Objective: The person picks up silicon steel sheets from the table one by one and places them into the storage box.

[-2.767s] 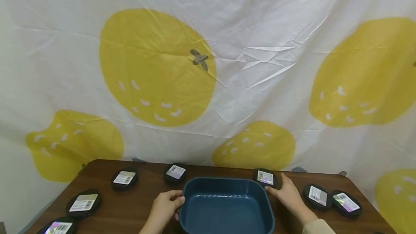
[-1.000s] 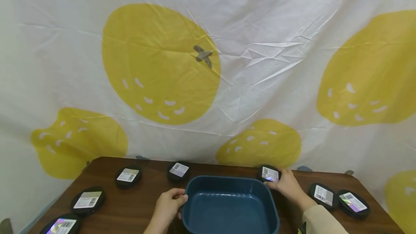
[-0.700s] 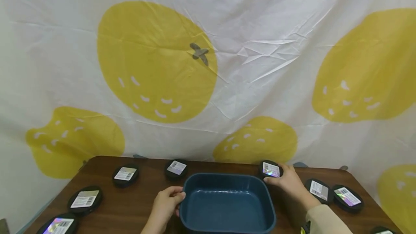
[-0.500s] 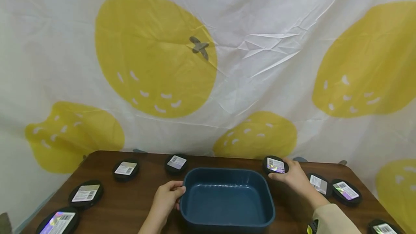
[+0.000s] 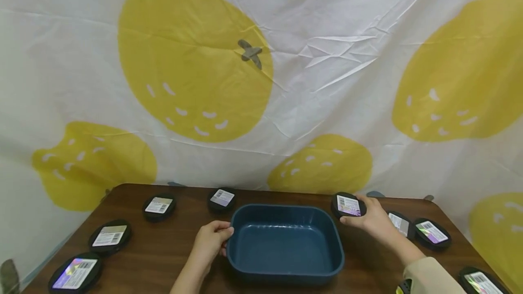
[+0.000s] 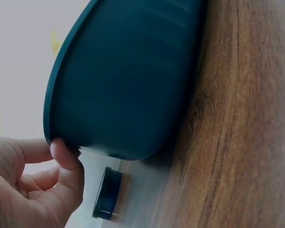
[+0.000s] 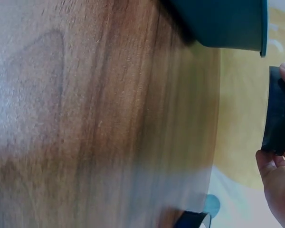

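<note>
**Right hand (image 5: 372, 218) Holding a Labelled Disc (image 5: 348, 205) Just Outside a Blue Bin (image 5: 286, 251)**

The labelled disc, round and black, is hovering at the bin's 2 o'clock, taking the bin as the dial in the head view. It is hanging clear of the table (image 5: 163, 257), as the right wrist view is showing, outside the bin's wall. The right hand is gripping it by its edges, thumb on one side and fingers on the other. A printed label is facing up on it; what is inside cannot be told.

The blue bin is standing on the table, its inner floor showing from wall to wall. At its 9 o'clock the left hand (image 5: 209, 242) is pinching the rim between thumb and fingers. The two hands are staying well apart, the bin lying between them.

Farther out, more black discs are lying label up. One rear disc (image 5: 222, 198) is sitting at 10 o'clock, another disc (image 5: 159, 207) between 9 and 10. A left disc (image 5: 109, 237) is resting at 9, a corner disc (image 5: 75, 273) just below it. Around 3 o'clock a half-hidden disc (image 5: 398, 223) is peeking past the forearm, beside a neighbouring disc (image 5: 432, 233); a cut-off disc (image 5: 482, 282) is lying between 3 and 4.

Beyond, at 12, a fruit-patterned cloth (image 5: 318, 80) is hanging.
</note>
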`<action>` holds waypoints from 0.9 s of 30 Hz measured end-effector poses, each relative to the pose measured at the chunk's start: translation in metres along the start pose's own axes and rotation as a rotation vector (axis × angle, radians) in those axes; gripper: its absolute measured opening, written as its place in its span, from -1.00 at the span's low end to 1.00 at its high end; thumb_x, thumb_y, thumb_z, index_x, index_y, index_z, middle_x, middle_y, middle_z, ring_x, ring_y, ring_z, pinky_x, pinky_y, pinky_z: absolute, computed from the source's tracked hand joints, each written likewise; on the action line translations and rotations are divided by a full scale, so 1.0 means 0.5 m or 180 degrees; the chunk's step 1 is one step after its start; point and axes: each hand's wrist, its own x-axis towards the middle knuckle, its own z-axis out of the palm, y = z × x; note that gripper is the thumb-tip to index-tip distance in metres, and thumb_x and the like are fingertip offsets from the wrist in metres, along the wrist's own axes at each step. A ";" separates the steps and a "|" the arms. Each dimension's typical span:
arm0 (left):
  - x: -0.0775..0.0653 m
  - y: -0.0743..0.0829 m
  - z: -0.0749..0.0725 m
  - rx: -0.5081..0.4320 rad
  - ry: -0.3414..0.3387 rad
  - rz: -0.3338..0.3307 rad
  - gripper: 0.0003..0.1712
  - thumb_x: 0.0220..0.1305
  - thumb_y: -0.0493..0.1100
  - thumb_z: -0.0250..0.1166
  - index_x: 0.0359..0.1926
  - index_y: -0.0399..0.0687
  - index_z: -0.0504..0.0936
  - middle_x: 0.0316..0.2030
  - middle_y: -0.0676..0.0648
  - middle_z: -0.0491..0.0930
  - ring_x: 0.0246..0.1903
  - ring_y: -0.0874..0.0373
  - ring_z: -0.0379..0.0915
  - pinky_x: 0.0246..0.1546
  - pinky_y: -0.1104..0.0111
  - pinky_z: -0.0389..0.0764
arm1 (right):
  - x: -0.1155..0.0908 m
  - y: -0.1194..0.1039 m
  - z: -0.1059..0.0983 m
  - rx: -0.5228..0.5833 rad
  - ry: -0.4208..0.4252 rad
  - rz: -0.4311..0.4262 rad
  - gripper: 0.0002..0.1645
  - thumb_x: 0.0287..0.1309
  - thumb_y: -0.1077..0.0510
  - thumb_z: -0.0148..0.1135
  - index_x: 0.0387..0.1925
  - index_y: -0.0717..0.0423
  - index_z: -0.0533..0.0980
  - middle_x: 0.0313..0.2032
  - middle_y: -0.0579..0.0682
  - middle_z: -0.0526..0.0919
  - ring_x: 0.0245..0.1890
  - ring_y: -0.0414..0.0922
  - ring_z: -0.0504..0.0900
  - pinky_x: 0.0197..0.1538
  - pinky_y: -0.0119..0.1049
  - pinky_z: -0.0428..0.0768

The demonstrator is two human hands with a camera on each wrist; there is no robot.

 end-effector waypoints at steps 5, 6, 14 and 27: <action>0.002 0.000 -0.002 0.0002 0.0007 -0.0028 -0.69 0.17 -0.37 0.19 -0.12 -0.59 0.48 -0.56 -0.08 0.46 -0.67 0.21 0.30 -0.72 0.45 0.43 | -0.002 -0.014 -0.009 -0.0096 0.0026 -0.0049 0.15 -0.19 -0.20 0.44 0.25 0.41 0.15 0.13 0.45 0.24 0.00 0.25 0.39 0.00 0.13 0.40; 0.002 0.000 -0.002 -0.0001 0.0008 -0.0036 -0.69 0.17 -0.37 0.19 -0.12 -0.59 0.47 -0.56 -0.08 0.46 -0.67 0.21 0.30 -0.72 0.45 0.44 | -0.003 -0.018 -0.011 -0.0111 0.0021 -0.0051 0.15 -0.19 -0.21 0.43 0.25 0.41 0.16 0.13 0.45 0.24 0.00 0.25 0.39 0.00 0.13 0.40; 0.002 0.004 -0.002 0.0013 0.0007 -0.0045 -0.69 0.18 -0.37 0.18 -0.12 -0.59 0.46 -0.56 -0.07 0.43 -0.66 0.21 0.29 -0.71 0.46 0.43 | -0.012 -0.047 -0.022 -0.0162 -0.0043 -0.0112 0.16 -0.21 -0.22 0.44 0.26 0.40 0.17 0.15 0.46 0.22 0.04 0.28 0.36 0.00 0.17 0.39; -0.003 0.006 0.002 -0.0018 -0.0012 -0.0036 -0.70 0.17 -0.38 0.17 -0.13 -0.60 0.46 -0.57 -0.08 0.44 -0.67 0.22 0.29 -0.72 0.47 0.44 | -0.029 -0.077 -0.006 -0.0136 -0.0155 -0.0208 0.14 -0.30 -0.15 0.51 0.21 0.43 0.22 0.10 0.39 0.29 -0.03 0.18 0.42 0.02 0.08 0.40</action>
